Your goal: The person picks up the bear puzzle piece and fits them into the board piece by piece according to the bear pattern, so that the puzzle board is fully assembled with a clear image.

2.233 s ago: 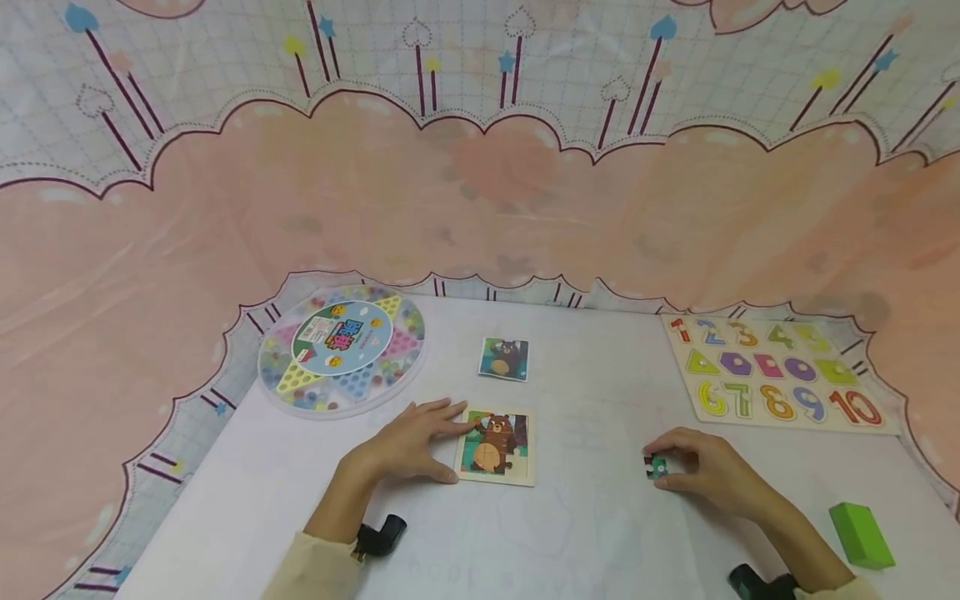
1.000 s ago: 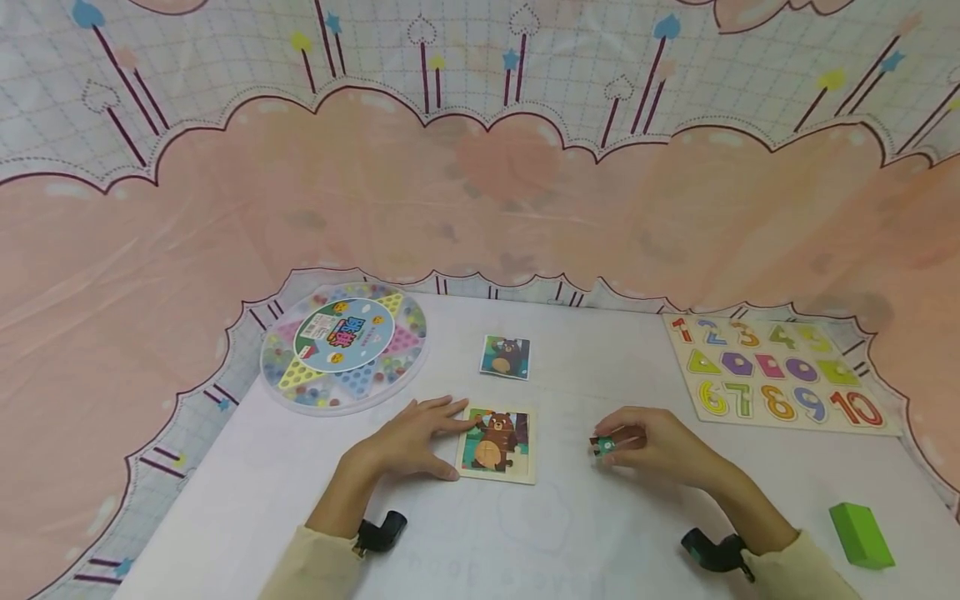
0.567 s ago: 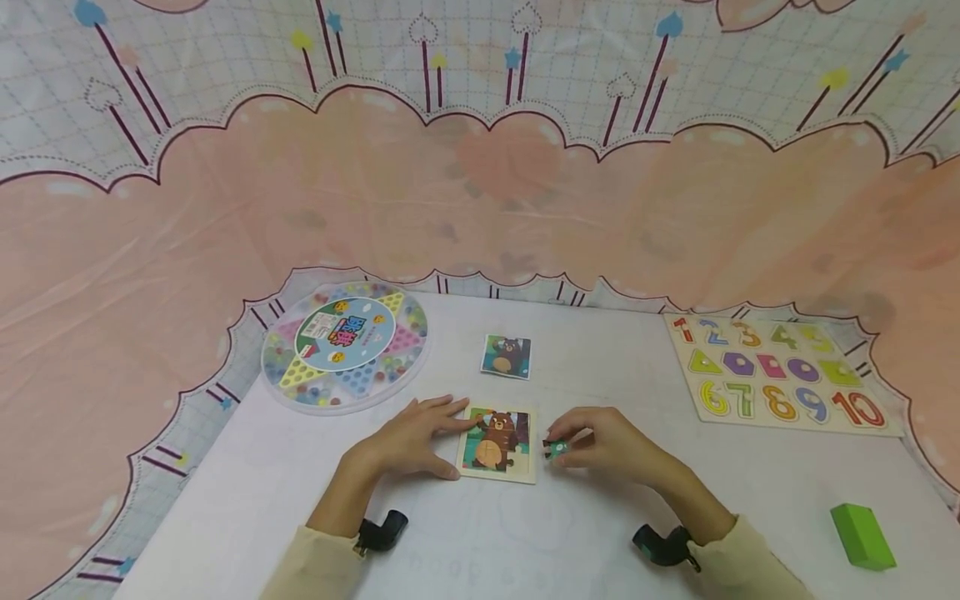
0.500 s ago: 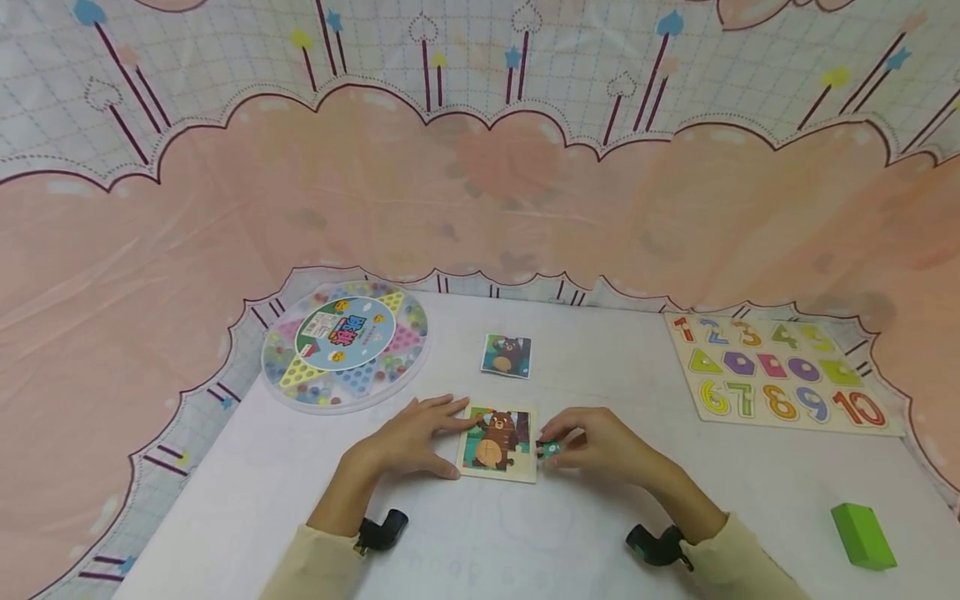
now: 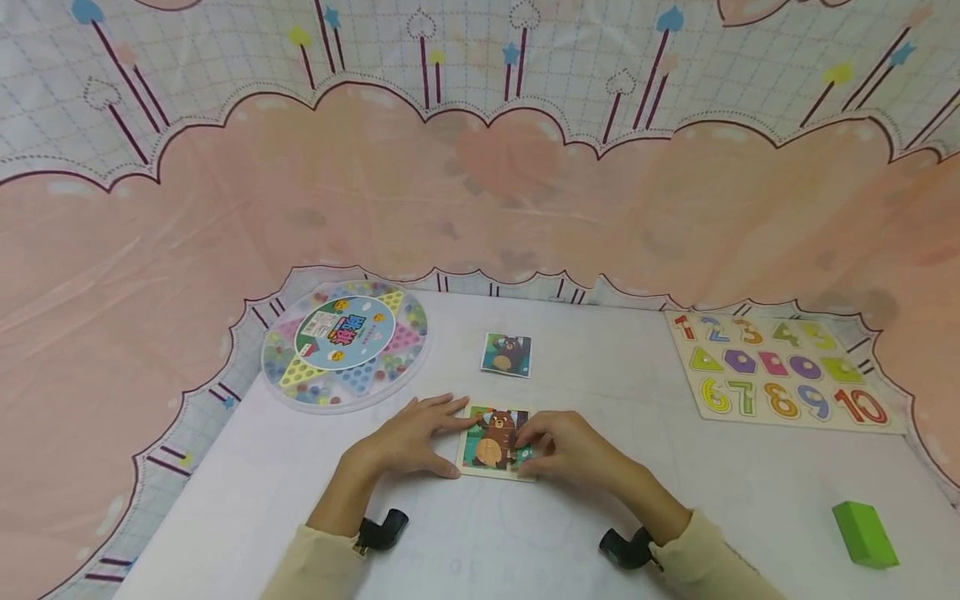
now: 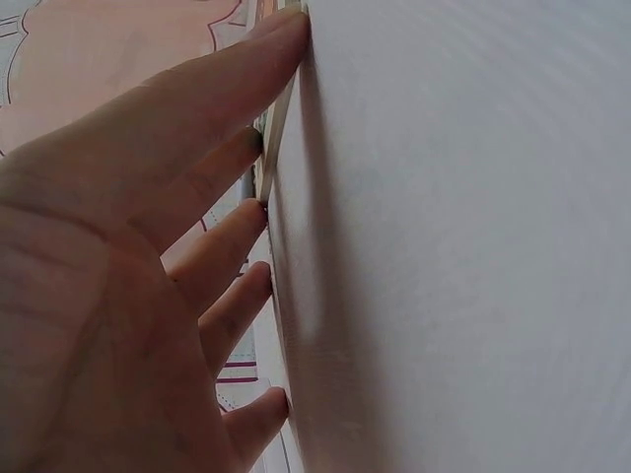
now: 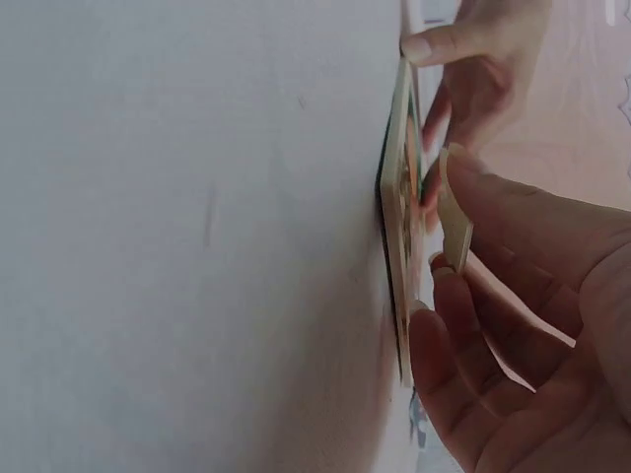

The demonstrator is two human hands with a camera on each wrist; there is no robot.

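Note:
A small square bear jigsaw board (image 5: 483, 477) lies on the white table in front of the person. The left hand (image 5: 405, 440) rests at its left side, fingers spread and thumb at the lower left corner. Over the board's lower right part, the right hand (image 5: 573, 448) pinches a green and dark puzzle piece (image 5: 525, 454) between thumb and fingers. The right wrist view shows the piece (image 7: 455, 225) tilted and just off the board (image 7: 392, 212). Fingertips partly cover that corner in the head view.
A bear picture card (image 5: 507, 355) lies behind the board. To the left is a round Chinese checkers set (image 5: 345, 346). A number and shape board (image 5: 783, 371) sits at the back right, and a green block (image 5: 864, 534) at the front right.
The right hand has moved left across the table with the puzzle piece, from well right of the board to over its lower right part. The left hand has stayed put.

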